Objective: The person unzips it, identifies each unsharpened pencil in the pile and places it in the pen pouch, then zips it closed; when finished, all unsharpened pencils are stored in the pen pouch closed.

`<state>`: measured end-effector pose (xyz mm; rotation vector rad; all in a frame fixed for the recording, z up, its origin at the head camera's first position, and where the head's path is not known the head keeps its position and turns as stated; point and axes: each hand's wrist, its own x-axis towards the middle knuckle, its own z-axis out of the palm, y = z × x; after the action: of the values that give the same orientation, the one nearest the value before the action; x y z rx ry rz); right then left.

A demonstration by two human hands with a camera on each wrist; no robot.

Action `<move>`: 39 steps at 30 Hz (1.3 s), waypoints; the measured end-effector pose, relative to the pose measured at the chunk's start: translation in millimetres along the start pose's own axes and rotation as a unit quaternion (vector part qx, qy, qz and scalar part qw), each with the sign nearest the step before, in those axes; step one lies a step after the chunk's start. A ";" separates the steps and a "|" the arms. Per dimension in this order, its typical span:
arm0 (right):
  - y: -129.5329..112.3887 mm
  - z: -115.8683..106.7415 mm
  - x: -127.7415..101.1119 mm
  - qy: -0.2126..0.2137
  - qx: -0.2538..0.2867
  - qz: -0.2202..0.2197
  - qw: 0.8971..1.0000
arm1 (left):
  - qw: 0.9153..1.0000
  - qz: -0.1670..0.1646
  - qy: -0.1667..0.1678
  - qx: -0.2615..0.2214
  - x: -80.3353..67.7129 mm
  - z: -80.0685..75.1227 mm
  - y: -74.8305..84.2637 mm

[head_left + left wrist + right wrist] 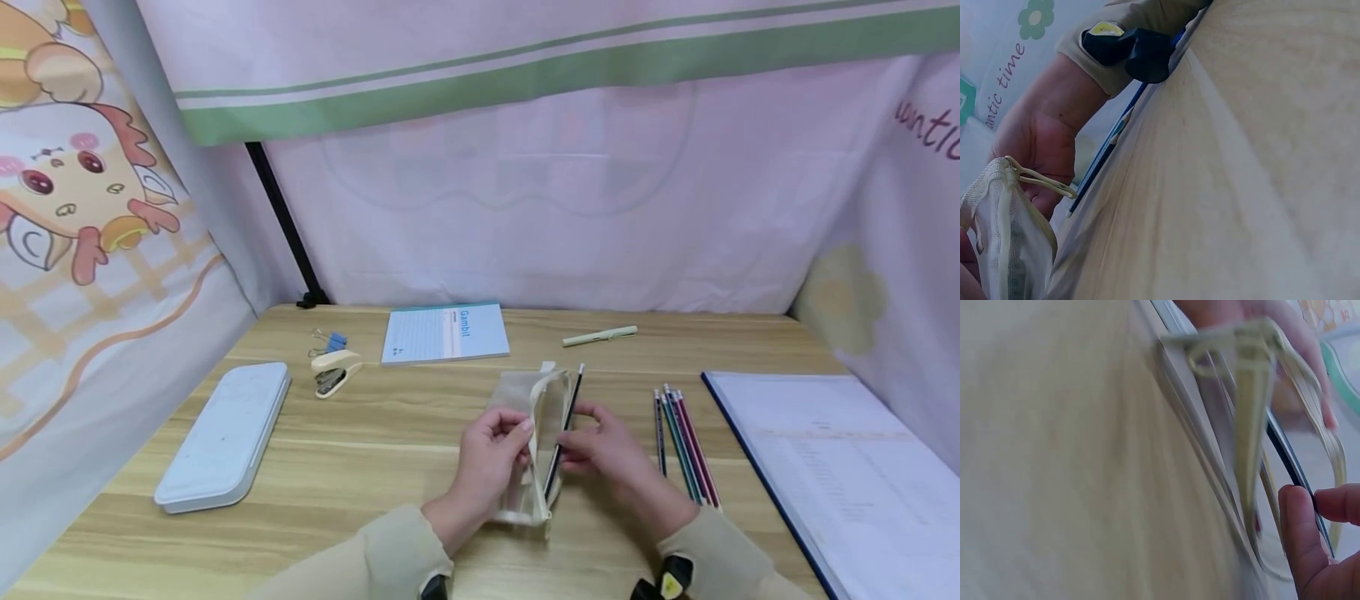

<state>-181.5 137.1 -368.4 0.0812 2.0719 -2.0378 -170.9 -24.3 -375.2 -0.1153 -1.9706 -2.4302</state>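
A translucent mesh pencil case [517, 500] with a cream zipper lies on the table, its zipper open. My left hand [491, 454] pinches the left edge of the opening between thumb and fingers. A dark pencil [573, 400] is pinched by my right hand [607, 450]; it slants with its lower part inside the opening and its white-tipped end sticking out at the top. In the right wrist view the thumb and a finger hold the dark pencil [1288, 453] beside the zipper edge. The left wrist view shows the case's end [1016, 244] and its zipper pull.
Several pencils [686, 450] lie right of my right hand, beside a blue-edged folder with paper [847, 467]. Farther back are a notebook [446, 333] and a pale green pen [600, 336]. At left are a stapler [337, 371], blue binder clips [333, 342] and a white case [225, 437].
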 end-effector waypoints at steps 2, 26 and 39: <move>2.1 4.3 -2.4 -0.014 0.006 0.000 1.000 | 1.000 0.003 -0.001 -0.002 0.7 1.7 -0.9; 0.3 -1.6 -26.2 0.062 -0.057 -0.038 0.996 | 0.998 0.027 0.049 -0.036 27.3 11.2 3.8; 3.8 2.9 -44.5 -0.044 -0.129 -0.092 0.986 | 0.997 0.025 0.066 -0.044 36.2 19.2 0.4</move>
<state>-137.1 139.7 -363.1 -0.2493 2.3411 -1.8098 -206.0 -4.2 -368.5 -0.0060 -1.7853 -2.4257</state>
